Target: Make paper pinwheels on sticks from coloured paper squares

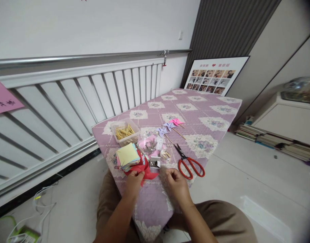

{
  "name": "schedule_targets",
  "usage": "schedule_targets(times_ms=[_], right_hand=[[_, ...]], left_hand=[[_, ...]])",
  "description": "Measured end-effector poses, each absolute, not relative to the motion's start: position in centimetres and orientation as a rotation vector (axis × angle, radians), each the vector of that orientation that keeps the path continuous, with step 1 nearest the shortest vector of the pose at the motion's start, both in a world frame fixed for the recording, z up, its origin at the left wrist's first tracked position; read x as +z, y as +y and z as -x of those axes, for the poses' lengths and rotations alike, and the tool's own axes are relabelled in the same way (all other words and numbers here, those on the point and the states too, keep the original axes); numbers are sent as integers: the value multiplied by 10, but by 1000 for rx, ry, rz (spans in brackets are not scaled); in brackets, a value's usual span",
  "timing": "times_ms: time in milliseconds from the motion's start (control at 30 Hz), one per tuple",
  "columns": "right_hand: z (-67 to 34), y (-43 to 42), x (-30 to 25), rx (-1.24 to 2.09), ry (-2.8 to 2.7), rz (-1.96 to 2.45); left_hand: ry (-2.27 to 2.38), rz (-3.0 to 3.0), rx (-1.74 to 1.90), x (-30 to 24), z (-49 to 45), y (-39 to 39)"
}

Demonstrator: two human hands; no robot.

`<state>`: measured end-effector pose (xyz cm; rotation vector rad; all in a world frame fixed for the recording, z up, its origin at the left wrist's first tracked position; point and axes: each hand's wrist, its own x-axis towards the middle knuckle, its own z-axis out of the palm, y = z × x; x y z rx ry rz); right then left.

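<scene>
My left hand (133,184) pinches the edge of a red folded paper piece (147,172) that lies on the purple quilted table (200,118). My right hand (177,185) hovers just right of the red paper with its fingers curled; what they hold is too small to see. Behind the red paper sits a stack of coloured paper squares (128,156) with a yellow sheet on top. Red-handled scissors (189,162) lie to the right of my right hand.
A clear box of wooden sticks (124,131) stands at the back left. A pink heart dish of small metal parts (147,145) and a small box of pins (155,163) sit mid-table. Finished pinwheels (170,126) lie further back. A white slatted rail (68,98) runs along the left.
</scene>
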<state>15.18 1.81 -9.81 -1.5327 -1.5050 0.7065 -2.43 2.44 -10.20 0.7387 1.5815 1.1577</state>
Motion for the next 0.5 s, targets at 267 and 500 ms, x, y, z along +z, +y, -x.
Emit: schedule_targets(times_ms=[267,500], right_hand=[[-140,-18,-38,770,-1508,1310],[-142,-22,-23,449,-1760,1208]], left_hand=[[1517,-1049,1121,-62,3,16],[1599,-1371,1012,-25,-16,2]])
